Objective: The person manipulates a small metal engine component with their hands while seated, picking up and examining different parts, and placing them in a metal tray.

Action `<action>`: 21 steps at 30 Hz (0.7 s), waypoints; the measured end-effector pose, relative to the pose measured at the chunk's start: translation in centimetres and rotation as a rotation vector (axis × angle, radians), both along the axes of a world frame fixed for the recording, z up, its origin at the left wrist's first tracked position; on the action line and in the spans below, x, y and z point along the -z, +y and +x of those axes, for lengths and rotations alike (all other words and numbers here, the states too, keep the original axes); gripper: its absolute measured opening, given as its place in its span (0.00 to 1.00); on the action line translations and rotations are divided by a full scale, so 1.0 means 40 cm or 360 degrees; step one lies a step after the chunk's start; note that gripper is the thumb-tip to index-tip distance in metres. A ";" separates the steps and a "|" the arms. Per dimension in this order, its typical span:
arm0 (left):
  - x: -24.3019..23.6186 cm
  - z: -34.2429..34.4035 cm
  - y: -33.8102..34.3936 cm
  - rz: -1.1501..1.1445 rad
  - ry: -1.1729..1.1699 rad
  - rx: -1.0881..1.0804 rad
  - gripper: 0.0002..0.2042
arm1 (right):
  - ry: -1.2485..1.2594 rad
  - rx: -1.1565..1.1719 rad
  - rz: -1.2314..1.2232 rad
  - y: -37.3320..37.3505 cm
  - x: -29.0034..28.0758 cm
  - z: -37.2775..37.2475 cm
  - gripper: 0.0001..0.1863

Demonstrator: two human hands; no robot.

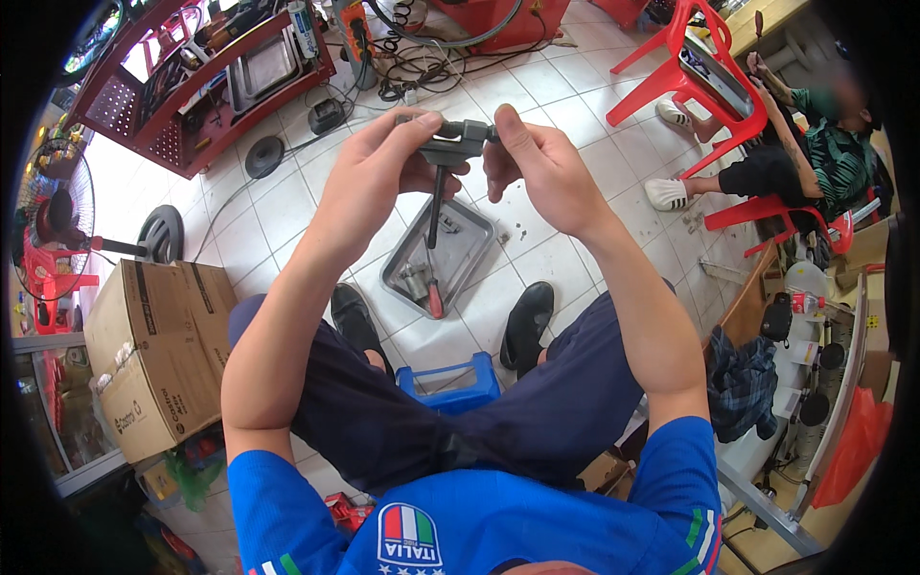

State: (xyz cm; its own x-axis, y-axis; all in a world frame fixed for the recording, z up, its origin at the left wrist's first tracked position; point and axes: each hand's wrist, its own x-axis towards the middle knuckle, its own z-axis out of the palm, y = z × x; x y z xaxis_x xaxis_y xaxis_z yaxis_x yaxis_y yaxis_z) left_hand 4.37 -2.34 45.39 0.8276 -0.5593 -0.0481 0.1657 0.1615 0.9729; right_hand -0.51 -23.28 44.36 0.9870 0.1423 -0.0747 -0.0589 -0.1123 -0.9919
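Observation:
A dark metal tool (460,144), with a block body and a long rod pointing down, is held in front of me. My left hand (383,168) grips its left end, thumb on top and fingers curled underneath. My right hand (551,177) has thumb and curled fingers at the short right end; the fingertips are partly hidden. Below, a grey metal tray (474,268) on the tiles holds a silver cylindrical part (414,281), a red-handled screwdriver (433,299) and a small metal piece (446,222).
A red tool cart (163,125), cables (402,77) and a fan (53,211) surround the tiled floor. Cardboard boxes (158,355) stand left, a blue stool (446,383) beneath me. Another person (824,153) sits by red chairs (714,115); a cluttered bench (815,364) is right.

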 end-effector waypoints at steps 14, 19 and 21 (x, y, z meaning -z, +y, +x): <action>0.000 -0.003 0.015 0.0016 -0.0043 0.0068 0.17 | 0.0001 0.0003 -0.0107 -0.004 0.001 0.000 0.22; 0.002 -0.001 0.017 0.0003 -0.0001 0.0047 0.17 | -0.0185 0.0085 -0.0042 0.021 -0.015 -0.008 0.21; 0.002 0.001 0.020 -0.0019 0.0031 0.0029 0.17 | -0.0299 0.0129 -0.0029 0.036 -0.013 -0.012 0.21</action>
State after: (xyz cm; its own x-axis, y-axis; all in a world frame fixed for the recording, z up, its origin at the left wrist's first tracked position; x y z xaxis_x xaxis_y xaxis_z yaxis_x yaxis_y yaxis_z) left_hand 4.42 -1.53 45.32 0.8162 -0.5749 -0.0575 0.1876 0.1696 0.9675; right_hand -0.98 -21.82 44.89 0.9920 0.0622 0.1100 0.1174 -0.1325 -0.9842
